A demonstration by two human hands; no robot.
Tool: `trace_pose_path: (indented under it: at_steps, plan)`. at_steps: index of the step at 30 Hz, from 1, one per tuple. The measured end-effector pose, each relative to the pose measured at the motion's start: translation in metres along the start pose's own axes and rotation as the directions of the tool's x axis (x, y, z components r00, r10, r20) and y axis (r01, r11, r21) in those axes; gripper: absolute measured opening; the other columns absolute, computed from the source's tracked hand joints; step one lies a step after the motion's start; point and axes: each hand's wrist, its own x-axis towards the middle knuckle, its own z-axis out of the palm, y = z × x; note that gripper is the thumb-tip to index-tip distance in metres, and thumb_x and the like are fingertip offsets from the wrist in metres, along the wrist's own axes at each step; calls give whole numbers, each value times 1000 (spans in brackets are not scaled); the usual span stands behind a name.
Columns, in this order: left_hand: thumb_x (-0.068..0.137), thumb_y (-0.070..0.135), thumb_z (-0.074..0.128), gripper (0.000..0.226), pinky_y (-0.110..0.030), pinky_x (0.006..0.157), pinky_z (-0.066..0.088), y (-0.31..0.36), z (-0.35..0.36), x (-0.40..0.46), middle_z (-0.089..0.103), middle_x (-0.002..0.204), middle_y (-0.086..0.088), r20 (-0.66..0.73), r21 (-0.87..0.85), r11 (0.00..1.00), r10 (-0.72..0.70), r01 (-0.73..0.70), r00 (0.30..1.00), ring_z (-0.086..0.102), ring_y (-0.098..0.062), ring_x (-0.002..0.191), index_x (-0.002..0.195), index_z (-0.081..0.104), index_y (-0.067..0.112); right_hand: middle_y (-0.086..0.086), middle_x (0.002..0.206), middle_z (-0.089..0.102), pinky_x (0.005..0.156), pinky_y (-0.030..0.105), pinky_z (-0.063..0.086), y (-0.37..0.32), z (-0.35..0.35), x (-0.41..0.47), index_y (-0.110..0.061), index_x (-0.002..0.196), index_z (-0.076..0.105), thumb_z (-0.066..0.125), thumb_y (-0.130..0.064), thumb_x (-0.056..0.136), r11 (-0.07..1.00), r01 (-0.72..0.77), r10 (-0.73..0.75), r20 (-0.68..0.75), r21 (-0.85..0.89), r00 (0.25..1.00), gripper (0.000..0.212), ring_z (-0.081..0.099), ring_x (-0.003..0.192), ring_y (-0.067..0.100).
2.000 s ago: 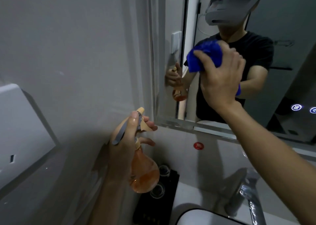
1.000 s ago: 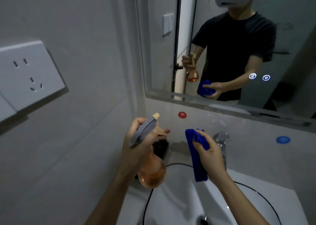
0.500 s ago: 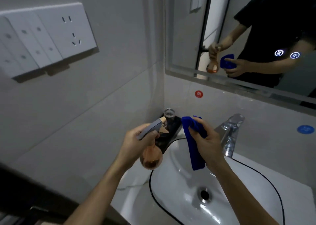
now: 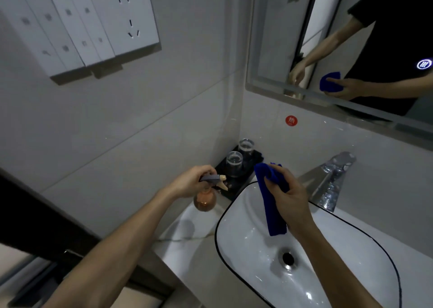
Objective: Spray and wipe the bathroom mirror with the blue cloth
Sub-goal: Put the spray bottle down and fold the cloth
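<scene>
Over sink (image 4: 234,242), your left hand (image 4: 192,182) grips spray bottle (image 4: 205,200) near worktop; right hand (image 4: 289,196) grips blue cloth (image 4: 273,211). Both well below mirror (image 4: 328,38). Wiping looks finished; putting things down probably remains.

A pale marbled worktop (image 4: 187,235) carries a white black-rimmed basin (image 4: 236,244), a chrome tap (image 4: 328,181) behind it, and a black tray (image 4: 243,181) in the corner holding two clear glasses (image 4: 234,162).

Two glasses (image 4: 234,160) (image 4: 246,145), one spray bottle (image 4: 205,200), one cloth (image 4: 273,204), one faucet (image 4: 328,181).
</scene>
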Motion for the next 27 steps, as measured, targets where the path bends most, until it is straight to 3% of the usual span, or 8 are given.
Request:
trace_pose_path:
  at_steps: [3,6,10,17,27]
  plan:
    - [83,4,68,22,-41,77,51,-25,7,10,71,97,-9,42,28,999,-24,23,999,65,-30,90,102,63,12,-17,102,66,69,38,56,7,-2,0,-50,105,61,63,-9,94,999,-36,36,-28,-31,999,42,65,85,18]
    - [87,11,67,22,-34,75,48,-36,14,19,70,101,-12,71,82,997,-21,15,997,63,-29,89,109,63,8,-24,96,67,70,39,55,12,-4,-1,-47,105,61,62,-6,94,997,-60,57,-50,-48,997,42,65,86,19]
    - [87,7,66,27,-25,70,43,-47,17,35,66,102,-8,187,108,994,-17,-4,982,57,-18,88,114,62,8,-19,102,67,73,42,55,16,-4,-1,-46,103,63,62,-6,94,992,-99,91,-94,-78,991,41,65,89,21]
    - [87,12,68,27,-26,77,45,-61,23,52,67,105,-4,272,191,980,-3,-51,962,57,-15,90,114,63,12,-24,89,69,65,30,53,16,-5,-4,-51,98,64,61,-13,96,982,-181,173,-133,-48,976,39,65,78,11]
    - [86,9,66,34,-22,79,42,-78,42,53,69,111,-4,267,209,977,-25,-33,963,59,-13,96,119,64,14,-22,92,69,58,23,51,11,-16,-7,-49,103,65,60,-13,97,986,-162,157,-143,-26,977,36,65,73,5]
